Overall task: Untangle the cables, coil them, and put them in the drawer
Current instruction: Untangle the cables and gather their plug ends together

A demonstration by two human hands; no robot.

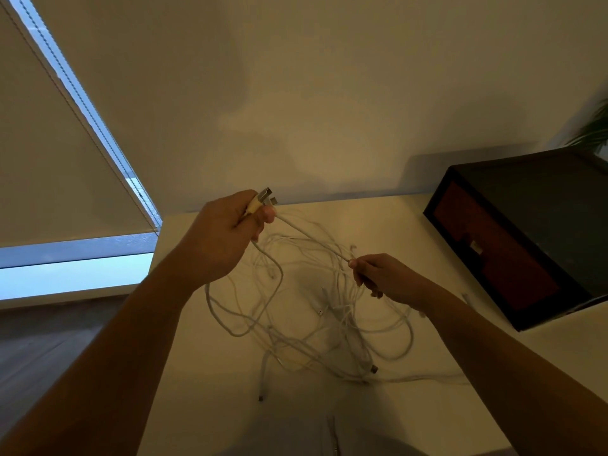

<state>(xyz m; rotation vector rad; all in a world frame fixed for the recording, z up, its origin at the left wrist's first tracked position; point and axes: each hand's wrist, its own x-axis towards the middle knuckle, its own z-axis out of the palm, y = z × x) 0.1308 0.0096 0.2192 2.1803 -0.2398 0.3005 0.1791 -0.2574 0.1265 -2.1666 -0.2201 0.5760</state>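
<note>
Desk [411, 225], left of drawer box [526, 245]: gripping USB plugs [263, 196] in left hand [227, 238], pinching limp, light cable [309, 233] in right hand [385, 279]; plugs likely surest hold.

No readable text, labels, brands or numbers anywhere.

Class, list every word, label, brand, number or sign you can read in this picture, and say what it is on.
No text can be read.
Pale patch on the front of the drawer box: too small and blurred to read, if it is a label at all.
Plugs gripped in the left hand: no legible marking.
</note>
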